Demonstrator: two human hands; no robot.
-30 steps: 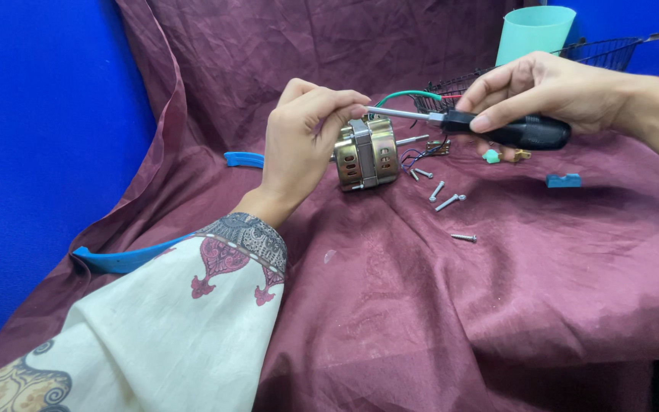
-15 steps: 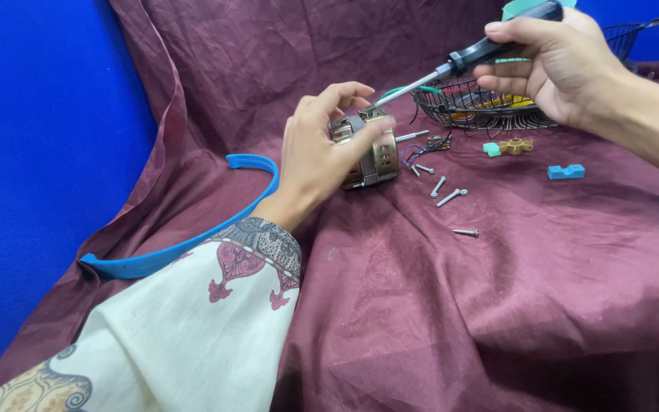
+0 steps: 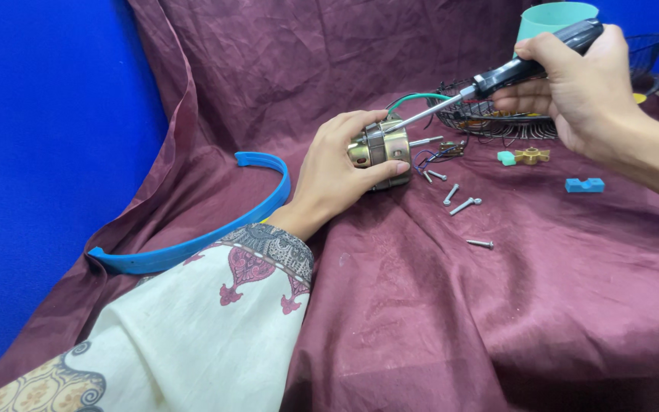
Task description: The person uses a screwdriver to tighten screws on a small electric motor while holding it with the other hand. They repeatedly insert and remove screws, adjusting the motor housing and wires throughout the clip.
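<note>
Left hand (image 3: 335, 172): fingers wrapped around small electric motor (image 3: 381, 150), shaft pointing right | Right hand (image 3: 573, 84): raised, fingers closed on screwdriver (image 3: 497, 80), blade slanting down-left onto motor.

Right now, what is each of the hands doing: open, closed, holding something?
Left hand: closed around the small electric motor, steadying it on the maroon cloth.
Right hand: closed on the screwdriver, tip at the motor's top.
</note>
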